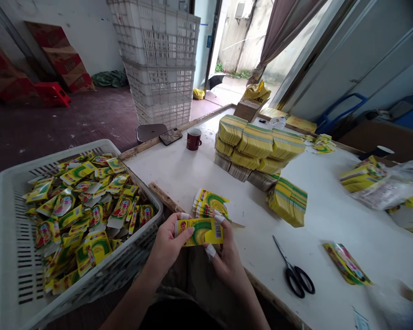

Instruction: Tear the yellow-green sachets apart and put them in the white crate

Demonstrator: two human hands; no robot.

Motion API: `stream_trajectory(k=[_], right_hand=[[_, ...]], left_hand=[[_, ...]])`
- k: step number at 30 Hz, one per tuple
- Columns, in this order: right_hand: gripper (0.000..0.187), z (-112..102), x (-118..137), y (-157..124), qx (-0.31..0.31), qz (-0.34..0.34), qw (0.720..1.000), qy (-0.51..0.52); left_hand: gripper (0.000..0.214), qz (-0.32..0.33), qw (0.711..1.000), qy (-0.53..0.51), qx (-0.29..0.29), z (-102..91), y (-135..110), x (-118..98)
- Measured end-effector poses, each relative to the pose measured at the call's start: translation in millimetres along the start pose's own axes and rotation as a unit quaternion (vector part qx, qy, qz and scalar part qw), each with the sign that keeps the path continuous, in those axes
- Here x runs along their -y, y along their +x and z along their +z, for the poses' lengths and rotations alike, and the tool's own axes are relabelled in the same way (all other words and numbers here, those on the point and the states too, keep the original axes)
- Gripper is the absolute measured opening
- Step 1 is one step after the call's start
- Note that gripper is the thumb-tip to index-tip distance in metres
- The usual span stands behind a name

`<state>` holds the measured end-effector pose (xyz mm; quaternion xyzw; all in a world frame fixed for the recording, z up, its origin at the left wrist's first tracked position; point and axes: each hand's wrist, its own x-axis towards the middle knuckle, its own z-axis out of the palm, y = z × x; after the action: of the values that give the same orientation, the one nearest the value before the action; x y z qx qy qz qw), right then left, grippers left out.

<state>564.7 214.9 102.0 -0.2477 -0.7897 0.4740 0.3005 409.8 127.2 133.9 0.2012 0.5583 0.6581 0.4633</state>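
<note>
As left hand (168, 240) and right hand (229, 254) share one yellow box (201, 233), others fill the crate (7, 220)

While the left thumb lies across the face of the box, the right hand pinches its other end beside the barcode (218, 230); both grips are closed on it, with white tape (211, 250) around some fingertips. The box is held at the near edge of the table (151, 169), just in front of a small pile of cartons (209, 201). Scissors (290, 267) lie to the right, points facing away. Farther back are tall carton stacks (256, 140), a dark red mug (193, 139) and a phone (171, 136).
</note>
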Motion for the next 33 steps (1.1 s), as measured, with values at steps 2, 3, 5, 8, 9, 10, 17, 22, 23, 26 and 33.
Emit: stream_trajectory(k=[2, 3, 5, 8, 9, 10, 17, 22, 23, 26, 33], right_hand=[[0.067, 2, -1, 0, 0.015, 0.013, 0.999, 0.032], [0.069, 2, -1, 1, 0.018, 0.018, 0.999, 0.048], [0.063, 3, -2, 2, 0.004, 0.028, 0.997, 0.075], [0.049, 9, -4, 5, -0.053, 0.032, 0.996, 0.071], [0.049, 11, -4, 6, -0.065, 0.032, 0.995, 0.068], [0.050, 13, -4, 7, -0.070, 0.030, 0.994, 0.072], [0.028, 16, 3, 14, -0.162, 0.051, 0.981, 0.095], [0.051, 12, -3, 13, -0.092, 0.041, 0.989, 0.108], [0.053, 12, -5, 12, -0.088, 0.041, 0.990, 0.098], [0.047, 17, -9, 10, -0.116, 0.046, 0.992, 0.027], [0.040, 0, -13, 19, -0.104, 0.003, 0.990, -0.099]], left_hand=[[0.036, -0.004, 1.000, -0.005, -0.008, 0.6, -1, 1], [0.036, -0.007, 1.000, -0.007, -0.009, 0.6, -2, 2], [0.036, -0.009, 1.000, -0.008, -0.009, 0.1, -2, 3], [0.035, -0.005, 1.000, -0.017, -0.008, -0.9, -1, 5], [0.034, -0.005, 1.000, -0.022, -0.010, -1.1, -1, 5], [0.034, -0.007, 1.000, -0.029, -0.011, -1.0, 0, 5], [0.034, -0.035, 0.997, -0.069, 0.003, 4.8, 0, 12], [0.032, -0.017, 0.999, -0.042, -0.013, 1.7, 2, 13], [0.032, -0.010, 0.999, -0.030, -0.015, 1.7, 2, 13], [0.031, 0.007, 1.000, -0.008, -0.022, 5.5, 0, 15], [0.036, 0.125, 0.947, 0.154, -0.252, -39.9, 5, -9]])
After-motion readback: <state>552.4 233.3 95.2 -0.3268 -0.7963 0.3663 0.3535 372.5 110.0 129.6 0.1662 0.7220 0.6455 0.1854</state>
